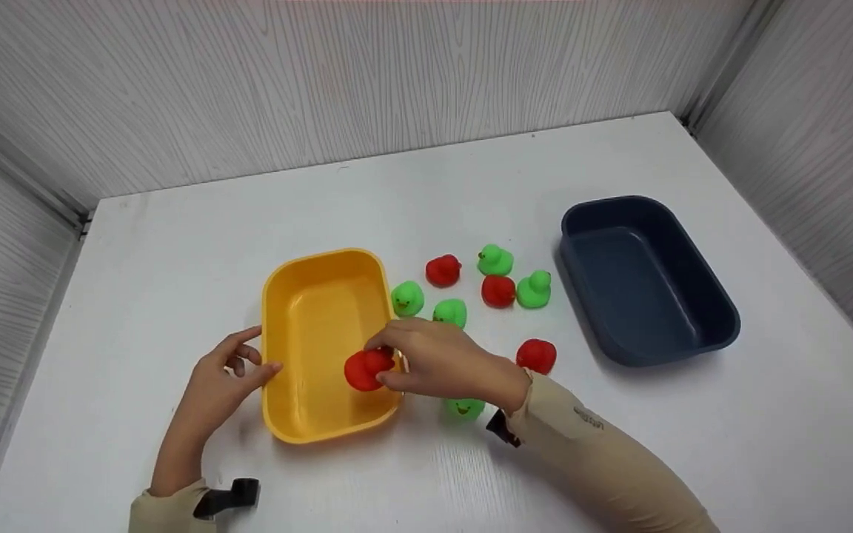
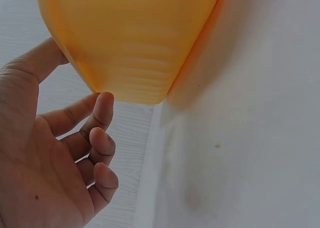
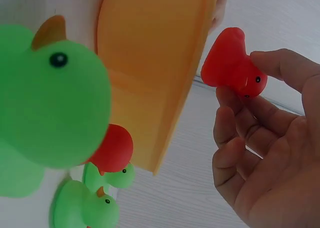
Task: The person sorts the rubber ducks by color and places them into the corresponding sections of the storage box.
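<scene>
1. Spread over the middle of the white desk [image 1: 426, 185], just past the right long wall of the yellow tub [image 1: 278, 296]: a loose cluster of small rubber ducks, four green and three red.
2. Nearest that wall: a green duck [image 1: 407, 298], with a second green duck [image 1: 450, 312] just beside it and partly behind the knuckles of the right hand [image 1: 445, 363].
3. Farther toward the right edge: a red duck [image 1: 443, 270], another red duck [image 1: 498, 291], and two green ones at [image 1: 495, 260] and [image 1: 534, 289], all close together.
4. Alone, closer to the near edge: a red duck [image 1: 536, 355] beside the right wrist; a green duck [image 1: 465, 406] tucked under that wrist, mostly hidden, and looming large and blurred in the right wrist view [image 3: 47, 107].
5. Well apart, toward the right edge: a dark blue tub [image 1: 723, 326], nothing showing inside.
6. Pinched between thumb and fingertips of the right hand: one red duck [image 1: 366, 369], held over the near right part of the yellow tub, at its rim.
7. Look of the held duck [image 3: 232, 62]: glossy bright red, rounded body, small black dot eye, head turned toward the fingers [image 3: 280, 62].
8. Left hand [image 1: 223, 374] against the tub's left outer wall: thumb pressed to the plastic, fingers loosely curled, gripping nothing [image 2: 102, 107].
</scene>
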`<state>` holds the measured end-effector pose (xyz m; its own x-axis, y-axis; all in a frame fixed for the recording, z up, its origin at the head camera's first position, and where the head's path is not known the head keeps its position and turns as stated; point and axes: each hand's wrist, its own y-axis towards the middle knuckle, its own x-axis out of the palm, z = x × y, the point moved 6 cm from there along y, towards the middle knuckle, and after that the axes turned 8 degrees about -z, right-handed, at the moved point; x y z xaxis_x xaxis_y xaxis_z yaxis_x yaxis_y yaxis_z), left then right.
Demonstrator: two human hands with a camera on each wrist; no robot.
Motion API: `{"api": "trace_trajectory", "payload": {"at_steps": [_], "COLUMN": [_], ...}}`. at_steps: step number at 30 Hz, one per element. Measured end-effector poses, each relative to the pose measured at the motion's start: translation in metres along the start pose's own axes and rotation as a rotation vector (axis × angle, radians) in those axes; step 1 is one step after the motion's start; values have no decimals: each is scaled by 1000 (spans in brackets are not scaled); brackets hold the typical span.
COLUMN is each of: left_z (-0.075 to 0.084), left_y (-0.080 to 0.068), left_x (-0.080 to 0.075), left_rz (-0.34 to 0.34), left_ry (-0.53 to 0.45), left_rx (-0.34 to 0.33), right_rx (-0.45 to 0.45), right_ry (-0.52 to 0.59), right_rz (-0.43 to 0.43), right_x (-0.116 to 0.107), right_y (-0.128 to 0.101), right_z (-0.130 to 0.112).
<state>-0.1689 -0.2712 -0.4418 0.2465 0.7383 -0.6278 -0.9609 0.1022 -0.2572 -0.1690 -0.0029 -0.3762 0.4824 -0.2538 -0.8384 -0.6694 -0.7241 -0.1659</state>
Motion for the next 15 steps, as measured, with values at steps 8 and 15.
{"api": "trace_trajectory", "payload": {"at_steps": [8,15], "left_z": [0,-1], "left_y": [0,1], "left_x": [1,2], "left_rz": [-2,-12], "left_ry": [-30,-40], "left_rx": [18,26], "right_rx": [-66,-67], "right_ry": [-84,-177], "right_rz": [-55,-84], "right_x": [20,29], "right_y": [20,30], "right_z": [-4,-8]}}
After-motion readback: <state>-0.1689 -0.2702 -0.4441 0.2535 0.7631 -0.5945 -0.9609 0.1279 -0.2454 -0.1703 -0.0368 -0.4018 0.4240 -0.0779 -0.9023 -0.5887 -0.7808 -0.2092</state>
